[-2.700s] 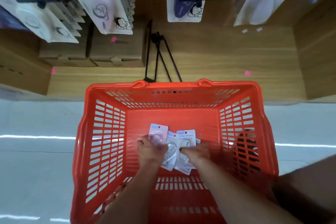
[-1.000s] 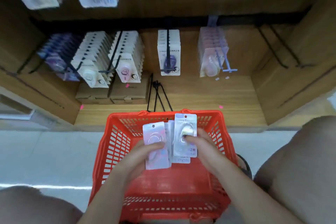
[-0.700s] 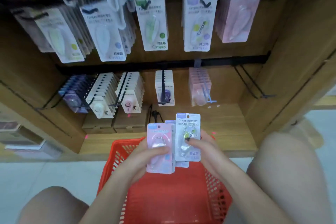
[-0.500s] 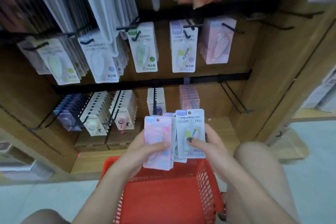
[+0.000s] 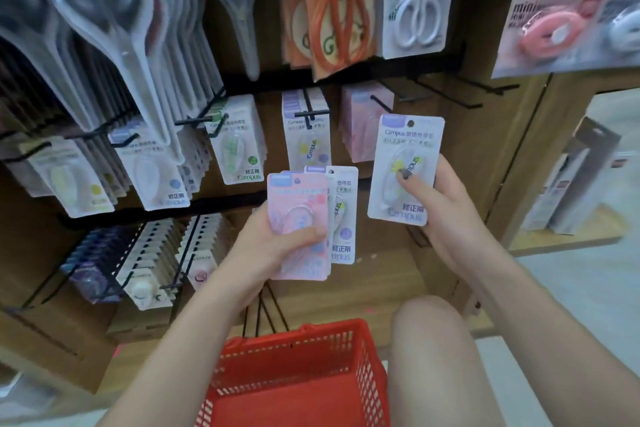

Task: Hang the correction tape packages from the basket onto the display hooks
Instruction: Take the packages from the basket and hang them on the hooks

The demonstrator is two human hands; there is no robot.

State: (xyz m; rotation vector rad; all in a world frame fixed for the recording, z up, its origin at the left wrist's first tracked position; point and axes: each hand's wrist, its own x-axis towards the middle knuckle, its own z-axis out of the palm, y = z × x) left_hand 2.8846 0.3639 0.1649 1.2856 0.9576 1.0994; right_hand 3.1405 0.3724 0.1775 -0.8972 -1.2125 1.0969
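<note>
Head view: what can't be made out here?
- Packages behind the pink package in the left hand: overlapped, count unclear.
- Basket: near part cut off by the bottom edge.
- Small print on the white package in the right hand: blurred.

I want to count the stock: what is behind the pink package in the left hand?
Behind the pink package, which the left hand grips, a white package shows at the right edge. Another edge shows above. The rest is covered, so no count is possible.
</note>
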